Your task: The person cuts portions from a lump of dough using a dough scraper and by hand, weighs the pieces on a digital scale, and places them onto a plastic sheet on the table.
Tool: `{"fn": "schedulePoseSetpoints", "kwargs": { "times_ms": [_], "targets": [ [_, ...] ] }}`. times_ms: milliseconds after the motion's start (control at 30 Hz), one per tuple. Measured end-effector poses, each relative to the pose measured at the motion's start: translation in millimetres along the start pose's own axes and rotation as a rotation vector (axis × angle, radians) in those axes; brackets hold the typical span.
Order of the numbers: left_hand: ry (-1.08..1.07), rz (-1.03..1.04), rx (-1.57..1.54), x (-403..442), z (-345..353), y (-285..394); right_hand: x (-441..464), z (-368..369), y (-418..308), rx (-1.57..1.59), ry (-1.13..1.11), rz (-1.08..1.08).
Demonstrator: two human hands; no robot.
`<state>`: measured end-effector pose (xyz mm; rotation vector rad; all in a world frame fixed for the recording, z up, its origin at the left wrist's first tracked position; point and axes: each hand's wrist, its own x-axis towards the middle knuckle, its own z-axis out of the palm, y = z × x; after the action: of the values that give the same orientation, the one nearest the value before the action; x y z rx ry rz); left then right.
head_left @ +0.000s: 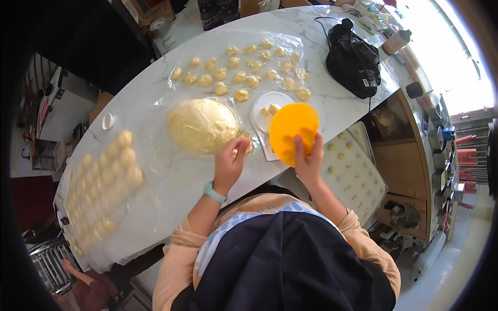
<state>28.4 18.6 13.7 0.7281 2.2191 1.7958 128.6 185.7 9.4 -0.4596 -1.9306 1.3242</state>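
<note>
My right hand (309, 158) grips a round yellow-orange scraper (290, 129), which hangs over part of a white scale (260, 108). Small dough pieces (274, 109) lie on the scale's plate. My left hand (231, 158), with a light band on its wrist, is at the lower right edge of a large mound of dough (199, 124) partly under clear plastic. Its fingers are bent together beside a bit of dough; what they hold, if anything, is hidden. Beyond the mound, several dough lumps (234, 62) are spread over a plastic sheet.
Rows of dough balls (106, 179) lie under plastic at the left, near a small white cup (108, 121). A black bag (353, 59) sits at the back right. Below the table's right edge is a tray (355, 173) with small pieces. Another person's arm (78, 272) shows at lower left.
</note>
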Motion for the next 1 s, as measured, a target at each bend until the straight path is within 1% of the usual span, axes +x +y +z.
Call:
{"fn": "schedulePoseSetpoints", "kwargs": {
  "times_ms": [67, 133, 167, 300, 400, 500, 600, 700, 800, 900, 1000],
  "targets": [
    [-0.089, 0.014, -0.126, 32, 17, -1, 10, -9, -4, -0.037, 0.084, -0.008],
    [-0.168, 0.033, -0.249, 53, 33, -11, 12, -18, -5, -0.059, 0.093, -0.032],
    [-0.195, -0.004, -0.170, 56, 33, -12, 11, -23, -13, -0.083, 0.091, -0.026],
    [-0.147, -0.007, 0.113, 46, 20, -12, 6, -43, -20, -0.119, 0.162, 0.059],
    [-0.260, 0.227, 0.464, 28, 5, -18, 4, -54, -13, -0.030, 0.277, 0.122],
    [-0.336, 0.406, 0.535, 10, -4, -35, 2, -61, -15, -0.067, 0.319, 0.088],
    [-0.317, 0.338, 0.504, -3, -10, -39, -1, -62, -18, -0.086, 0.347, 0.078],
    [-0.248, 0.294, 0.490, -9, -12, -34, -1, -60, -21, -0.124, 0.388, 0.077],
    [-0.137, 0.362, 0.457, -8, -11, -24, -1, -55, -17, -0.102, 0.408, 0.117],
    [-0.156, 0.397, 0.377, 5, -16, -19, 0, -44, -21, -0.053, 0.423, 0.125],
    [-0.176, 0.289, 0.262, 31, -11, -8, 2, -30, -23, 0.014, 0.411, 0.145]
  ]
}}
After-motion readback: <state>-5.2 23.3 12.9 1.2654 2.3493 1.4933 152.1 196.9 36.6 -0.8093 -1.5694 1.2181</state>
